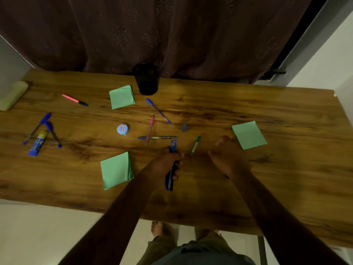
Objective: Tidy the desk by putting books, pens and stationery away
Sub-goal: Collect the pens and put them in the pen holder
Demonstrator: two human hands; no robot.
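Two hands hover over the desk (267,188). The left hand (168,159) has its fingers curled round a bundle of blue pens (170,180); cramming in more could loosen that hold and spill them. The right hand (227,155) has its fingers loosely curled, holding nothing. Between the bundle and the black pen cup (146,79) at the far edge lie only flat crossed pens (150,137).
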